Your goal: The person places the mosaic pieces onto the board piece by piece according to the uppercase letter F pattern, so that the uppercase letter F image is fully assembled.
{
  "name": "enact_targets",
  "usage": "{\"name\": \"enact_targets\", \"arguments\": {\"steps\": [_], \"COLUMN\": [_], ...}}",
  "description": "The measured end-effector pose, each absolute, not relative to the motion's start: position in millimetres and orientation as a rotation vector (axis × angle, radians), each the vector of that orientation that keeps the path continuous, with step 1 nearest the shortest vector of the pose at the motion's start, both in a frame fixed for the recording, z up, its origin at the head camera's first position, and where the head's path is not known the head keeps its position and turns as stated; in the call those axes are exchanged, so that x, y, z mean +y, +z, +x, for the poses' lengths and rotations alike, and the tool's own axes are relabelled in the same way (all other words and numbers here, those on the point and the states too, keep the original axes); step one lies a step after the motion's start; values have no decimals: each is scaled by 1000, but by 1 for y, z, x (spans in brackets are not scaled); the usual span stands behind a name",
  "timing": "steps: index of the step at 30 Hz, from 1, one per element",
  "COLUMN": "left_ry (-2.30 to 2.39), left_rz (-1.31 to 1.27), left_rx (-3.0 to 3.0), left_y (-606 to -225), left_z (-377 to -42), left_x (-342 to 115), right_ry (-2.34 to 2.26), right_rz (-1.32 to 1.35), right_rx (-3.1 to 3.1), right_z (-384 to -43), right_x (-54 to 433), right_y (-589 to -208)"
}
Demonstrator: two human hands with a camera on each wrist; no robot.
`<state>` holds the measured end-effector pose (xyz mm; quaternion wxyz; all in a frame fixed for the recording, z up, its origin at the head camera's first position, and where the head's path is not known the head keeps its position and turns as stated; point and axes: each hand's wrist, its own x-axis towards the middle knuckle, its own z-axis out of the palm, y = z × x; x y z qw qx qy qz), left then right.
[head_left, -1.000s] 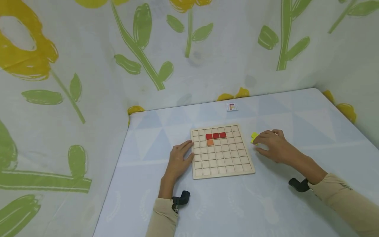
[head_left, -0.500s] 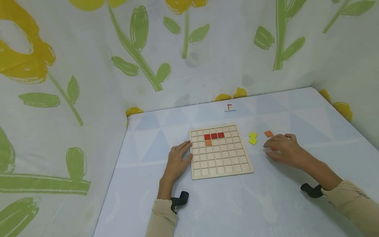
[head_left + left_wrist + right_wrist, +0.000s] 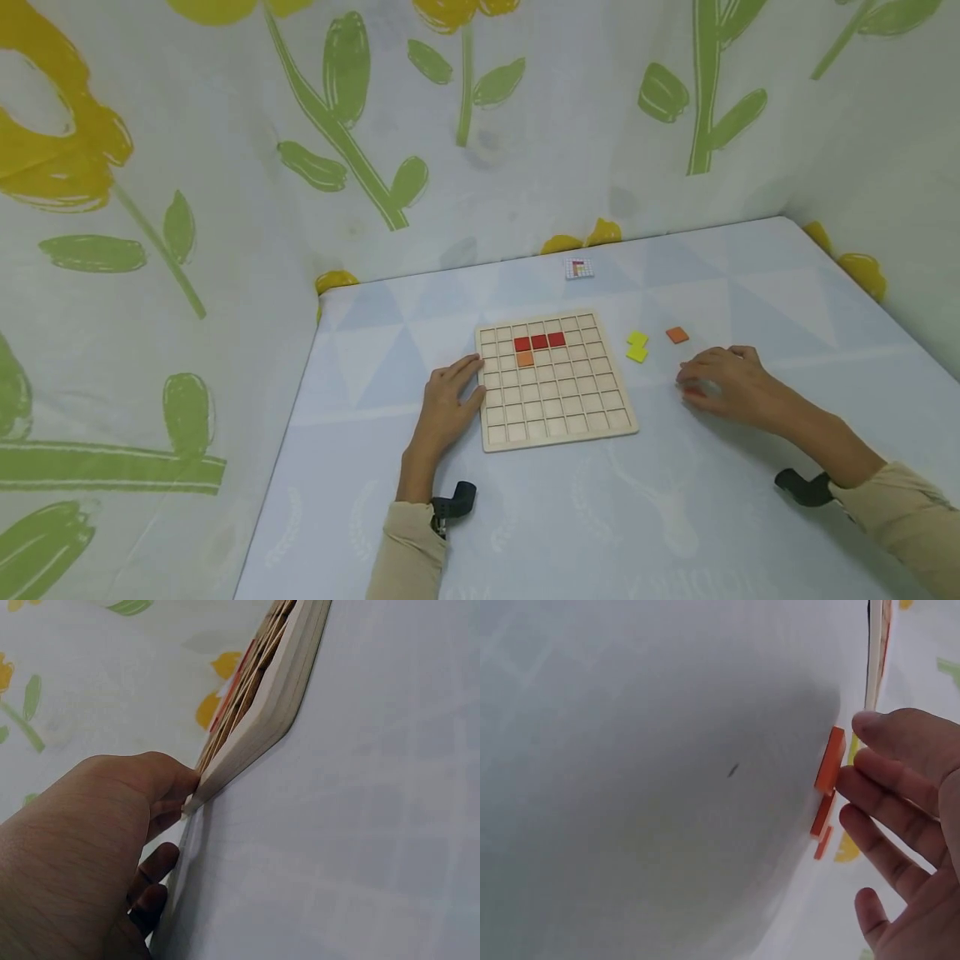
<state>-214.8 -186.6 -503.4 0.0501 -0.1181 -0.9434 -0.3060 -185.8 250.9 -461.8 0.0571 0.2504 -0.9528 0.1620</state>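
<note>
My left hand [image 3: 447,408] rests at the left edge of a square wooden grid board [image 3: 558,400], thumb and fingertips touching its side. In the left wrist view the thumb lies against the rim of the board [image 3: 259,724]. Three red tiles [image 3: 539,342] sit in a row in the board's cells, with one orange tile [image 3: 525,358] below the leftmost. To the board's right, my right hand [image 3: 727,383] is low over the table, thumb and fingers apart. In the right wrist view an orange tile [image 3: 829,761] is beside its fingertips, not pinched; more orange tiles lie behind it.
Two yellow tiles [image 3: 637,347] lie between the board and my right hand. A loose orange tile [image 3: 677,334] lies beyond that hand. A small pattern card [image 3: 579,268] is near the table's back edge, before a flowered cloth wall [image 3: 555,150].
My right hand has moved right, away from the yellow tiles, uncovering them and a loose orange tile. My left hand stays at the board's edge. The tiles on the board are unchanged.
</note>
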Motion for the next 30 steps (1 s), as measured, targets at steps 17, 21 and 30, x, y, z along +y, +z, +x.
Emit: {"name": "enact_targets", "arguments": {"steps": [17, 21, 30], "left_ry": [-942, -944, -928], "left_rz": [-387, -390, -389], "left_rx": [-2849, -2845, -2839], "left_y": [-508, -509, -508], "left_z": [-216, -216, -215], "left_x": [-189, -189, -188], "right_ry": [510, 514, 542], "right_rz": [805, 833, 965], "right_rx": [-2811, -2758, -2614], "right_z": [-185, -188, -200], "right_x": [256, 253, 235], "right_y": [-471, -471, -462]}}
